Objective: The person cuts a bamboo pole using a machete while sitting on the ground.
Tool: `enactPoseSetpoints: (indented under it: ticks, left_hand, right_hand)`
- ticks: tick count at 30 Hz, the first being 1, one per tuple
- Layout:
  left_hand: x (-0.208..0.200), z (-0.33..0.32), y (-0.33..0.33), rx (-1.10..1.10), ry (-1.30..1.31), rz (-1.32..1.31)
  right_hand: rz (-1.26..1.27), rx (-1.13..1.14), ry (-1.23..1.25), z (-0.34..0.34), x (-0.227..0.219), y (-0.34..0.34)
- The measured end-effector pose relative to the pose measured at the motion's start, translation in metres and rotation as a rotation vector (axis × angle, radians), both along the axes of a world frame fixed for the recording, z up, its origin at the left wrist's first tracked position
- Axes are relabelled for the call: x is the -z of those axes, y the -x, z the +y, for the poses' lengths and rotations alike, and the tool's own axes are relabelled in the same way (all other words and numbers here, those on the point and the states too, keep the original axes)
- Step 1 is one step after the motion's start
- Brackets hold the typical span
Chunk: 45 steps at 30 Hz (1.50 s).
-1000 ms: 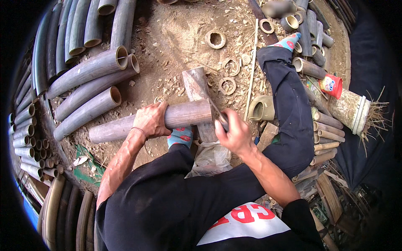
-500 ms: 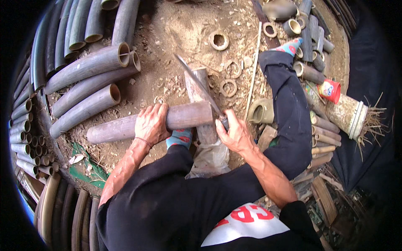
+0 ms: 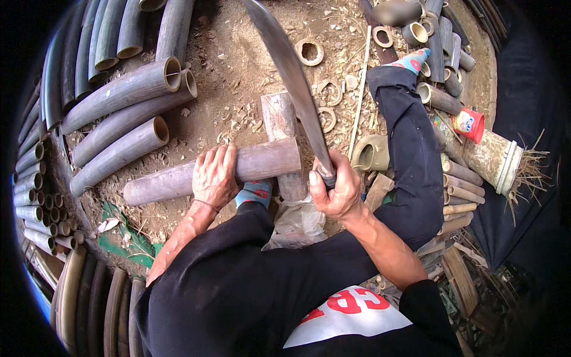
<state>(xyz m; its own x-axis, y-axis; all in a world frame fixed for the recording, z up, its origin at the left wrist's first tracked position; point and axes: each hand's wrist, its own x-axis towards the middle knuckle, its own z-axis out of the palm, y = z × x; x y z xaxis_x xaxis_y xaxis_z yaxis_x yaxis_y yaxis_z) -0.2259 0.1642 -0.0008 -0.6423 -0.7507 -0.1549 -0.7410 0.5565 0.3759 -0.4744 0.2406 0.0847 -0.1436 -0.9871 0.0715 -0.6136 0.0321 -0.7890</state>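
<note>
My left hand (image 3: 215, 179) is closed over a brownish bamboo tube (image 3: 267, 162), holding it near its middle. The tube lies slantwise, its right end resting across a wooden log (image 3: 278, 118) on the ground. My right hand (image 3: 338, 189) grips the handle of a machete (image 3: 295, 83) just right of the tube's end. The long dark blade rises up and to the left, apart from the tube. Its tip reaches the top edge of the picture. My palm and fingers hide most of the handle.
Long bamboo tubes (image 3: 128, 95) lie at the left, above a stack of thinner ones (image 3: 38, 196). Cut bamboo rings (image 3: 309, 52) and chips litter the ground. A straight pale stick (image 3: 361, 89), a red packet (image 3: 468, 124) and a whitish bucket (image 3: 496, 160) are at the right.
The machete has swung up, its blade now higher and larger in view. My right hand has shifted slightly right, while my left hand and the bamboo tube have hardly moved.
</note>
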Motion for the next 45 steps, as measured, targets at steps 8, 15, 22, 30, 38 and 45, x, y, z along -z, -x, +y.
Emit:
enactPoseSetpoints:
  ticks: [8,15,22,30,38,45]
  left_hand:
    - [0.003,0.011,0.001,-0.014,0.107,-0.002]
    - [0.004,0.014,0.007,-0.02,0.16,0.032]
    - [0.009,0.02,0.002,-0.04,0.21,-0.008]
    - [-0.025,-0.041,-0.008,0.1,-0.498,-0.204]
    - [-0.017,-0.055,-0.016,0.108,-0.357,-0.149]
    - [-0.012,-0.056,-0.015,0.11,-0.4,-0.144]
  right_hand:
    - [-0.029,0.051,-0.303,0.003,-0.006,0.003]
    - [0.086,-0.021,-0.694,0.015,0.033,0.025]
    - [0.031,0.013,0.07,0.008,0.011,0.006]
    - [0.115,-0.004,-0.599,0.021,0.042,0.019]
    - [0.057,0.027,-0.499,0.015,0.007,0.007]
    - [0.252,0.002,-0.224,0.02,0.022,0.002]
